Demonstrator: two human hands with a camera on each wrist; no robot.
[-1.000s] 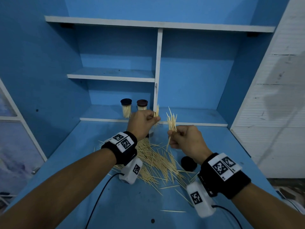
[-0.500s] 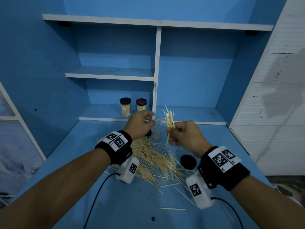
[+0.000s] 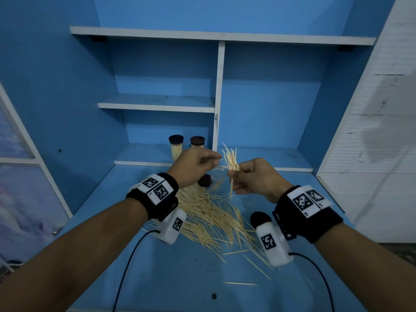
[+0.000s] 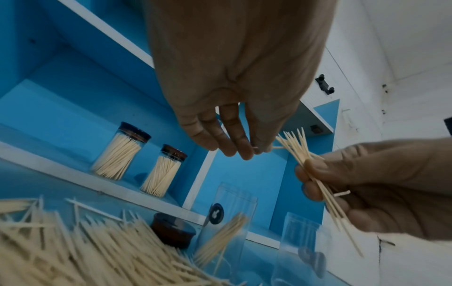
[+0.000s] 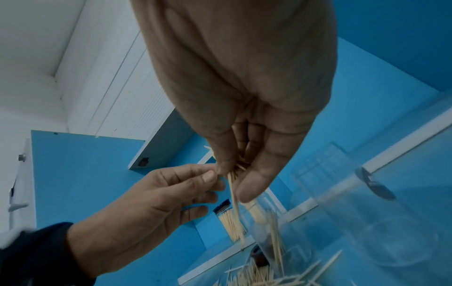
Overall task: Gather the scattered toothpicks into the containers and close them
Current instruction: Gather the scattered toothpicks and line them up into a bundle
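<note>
While both hands hovered above the blue table [image 3: 171, 278], the largest thing below the grip was the scattered pile of toothpicks [image 3: 209, 219], spread across the tabletop directly under and toward the person from the two hands. Beyond the grip, on the low shelf [image 3: 144, 154], stood two closed containers [image 4: 119, 152] full of toothpicks, each with a dark lid. Just below and behind the grip stood a clear open container [image 4: 227, 218] with a few toothpicks leaning inside it, and a second clear open container [image 4: 298, 243] stood just to its right. A dark lid [image 4: 173, 229] lay on the table beside the first open container, left of the grip, and another dark lid [image 3: 260, 218] lay on the table under the right wrist.

The right hand [image 3: 254, 179] was curled around a bundle of toothpicks [image 3: 231, 161], fingers and thumb pressed together on its middle, the tips fanning upward and a few ends hanging below the fist. The left hand [image 3: 193, 165] reached toward that bundle from the left, its thumb and forefinger pinching a single toothpick [image 4: 274, 148] that ran across to the fanned tips, the other fingers loosely curled.
</note>
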